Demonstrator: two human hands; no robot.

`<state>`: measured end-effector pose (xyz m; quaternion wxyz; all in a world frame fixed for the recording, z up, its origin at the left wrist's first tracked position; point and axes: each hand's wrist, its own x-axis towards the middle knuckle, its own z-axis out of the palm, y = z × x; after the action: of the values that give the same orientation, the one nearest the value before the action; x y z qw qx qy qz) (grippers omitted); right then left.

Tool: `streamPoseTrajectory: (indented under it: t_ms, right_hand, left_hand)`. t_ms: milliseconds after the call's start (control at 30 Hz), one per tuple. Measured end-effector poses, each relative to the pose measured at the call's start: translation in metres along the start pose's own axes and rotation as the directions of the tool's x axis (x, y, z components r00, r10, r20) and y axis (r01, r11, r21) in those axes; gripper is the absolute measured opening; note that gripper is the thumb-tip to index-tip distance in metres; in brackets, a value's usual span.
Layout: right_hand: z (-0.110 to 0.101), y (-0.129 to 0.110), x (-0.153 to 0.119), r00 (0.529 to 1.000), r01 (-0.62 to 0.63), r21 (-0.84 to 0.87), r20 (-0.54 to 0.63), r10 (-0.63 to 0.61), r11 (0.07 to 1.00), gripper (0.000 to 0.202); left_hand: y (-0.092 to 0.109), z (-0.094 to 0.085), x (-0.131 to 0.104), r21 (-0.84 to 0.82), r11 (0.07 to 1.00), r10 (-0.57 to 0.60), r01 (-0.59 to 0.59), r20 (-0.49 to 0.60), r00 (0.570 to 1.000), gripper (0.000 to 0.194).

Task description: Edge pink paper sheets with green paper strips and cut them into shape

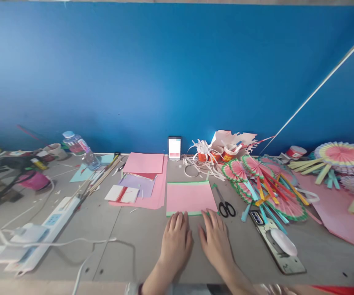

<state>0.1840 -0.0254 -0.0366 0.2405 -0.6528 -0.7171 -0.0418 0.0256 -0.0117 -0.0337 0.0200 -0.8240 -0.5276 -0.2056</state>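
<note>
A pink sheet of paper [192, 198] with green strips along its far and near edges lies flat in front of me. On its near green edge, toward the left, rest the fingertips of my left hand [176, 238], palm down with fingers stretched out. My right hand [216, 235] lies the same way at the right end of that edge, its thumb spread apart. Neither hand grips anything. Black-handled scissors [226, 208] lie just right of the sheet, their blades pointing away from me.
Pink and purple papers [144, 164] are stacked to the left, near a white power strip [46, 229] with cables. Folded paper fans [265, 184] and a phone [287, 254] lie to the right. A small screen [174, 148] leans against the blue partition [177, 73].
</note>
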Motion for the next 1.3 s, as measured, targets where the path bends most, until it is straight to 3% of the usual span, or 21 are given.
streamPoseTrajectory:
  t_ms: [200,433,700,967,1100,1200,1300]
  right_hand:
    - [0.008,0.008,0.002,0.985,-0.139,0.131,-0.087,0.151,0.982,0.048]
    - [0.01,0.01,0.003,0.977,-0.165,0.213,-0.097,0.189,0.963,0.047]
    - [0.003,0.015,0.008,0.912,-0.281,0.467,-0.143,0.385,0.839,0.044]
    - [0.003,0.017,0.007,0.909,-0.241,0.472,-0.197,0.367,0.848,0.042]
    - [-0.001,0.018,0.01,0.943,-0.163,0.397,-0.208,0.262,0.903,0.033]
    - [-0.009,0.027,0.027,0.983,-0.077,0.295,-0.138,0.122,0.952,0.028]
    - [-0.018,0.045,0.066,0.996,-0.084,0.114,-0.02,0.087,0.99,0.021]
  left_hand:
    - [0.0,-0.003,0.001,-0.01,1.0,-0.003,0.002,-0.015,1.0,0.05]
    - [-0.002,-0.005,0.0,-0.047,0.997,-0.063,0.063,0.001,0.998,0.051]
    - [0.001,-0.009,0.001,-0.019,0.998,-0.06,0.06,0.009,0.998,0.049]
    - [0.002,-0.013,0.001,-0.024,0.998,-0.065,0.065,0.013,0.998,0.048]
    - [0.001,-0.014,0.001,-0.019,0.998,-0.059,0.059,0.006,0.998,0.046]
    - [0.001,-0.014,0.0,-0.015,0.999,-0.045,0.045,-0.007,0.999,0.047]
    - [0.001,-0.017,0.0,-0.015,0.999,-0.049,0.049,-0.026,0.998,0.041]
